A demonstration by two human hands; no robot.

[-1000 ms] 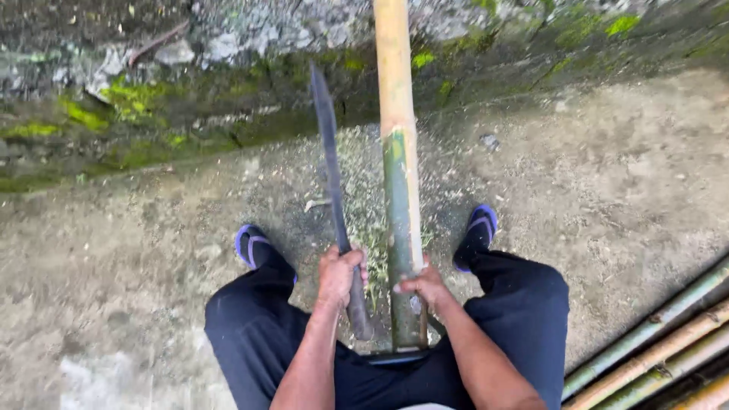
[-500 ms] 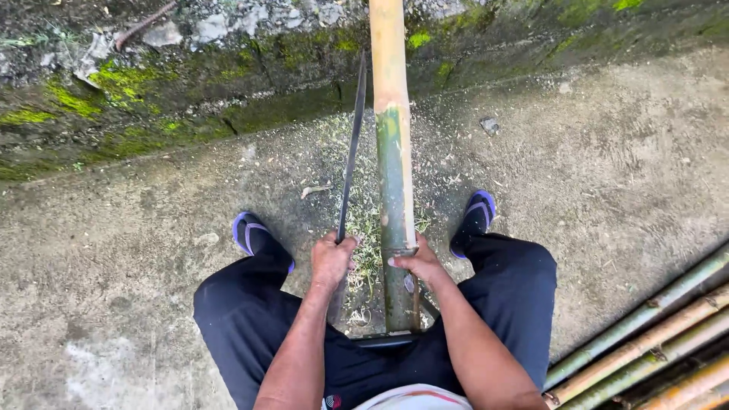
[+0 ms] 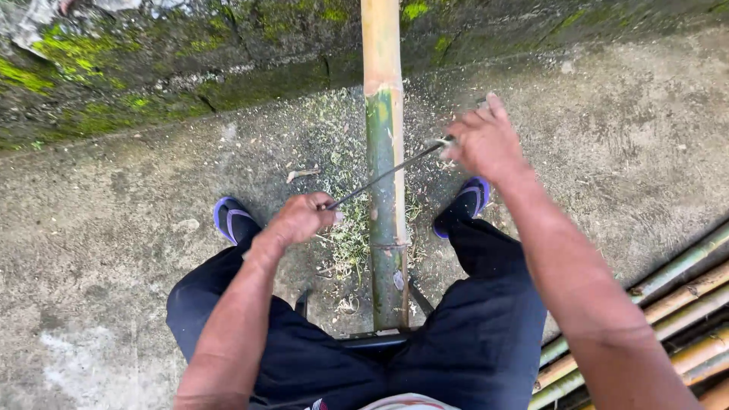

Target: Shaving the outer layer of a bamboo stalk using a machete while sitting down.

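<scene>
Head view: a long bamboo pole (image 3: 387,190) runs from between the person's knees out to the mossy wall (image 3: 152,68) at the far side, green near, tan beyond. A long blade (image 3: 387,173) lies across it — the left hand (image 3: 300,218) is closed around the handle end left of the pole, the right hand (image 3: 486,140) grips the other end to the right, fingers partly blurred. Shavings (image 3: 345,228) litter the concrete floor (image 3: 114,228) beside the pole. More bamboo poles (image 3: 683,304) lie at the near right.

Mossy stone wall (image 3: 152,68) along the top; bare concrete floor (image 3: 114,228) below; stacked bamboo poles (image 3: 683,304) lower right; blue sandals (image 3: 231,220).
</scene>
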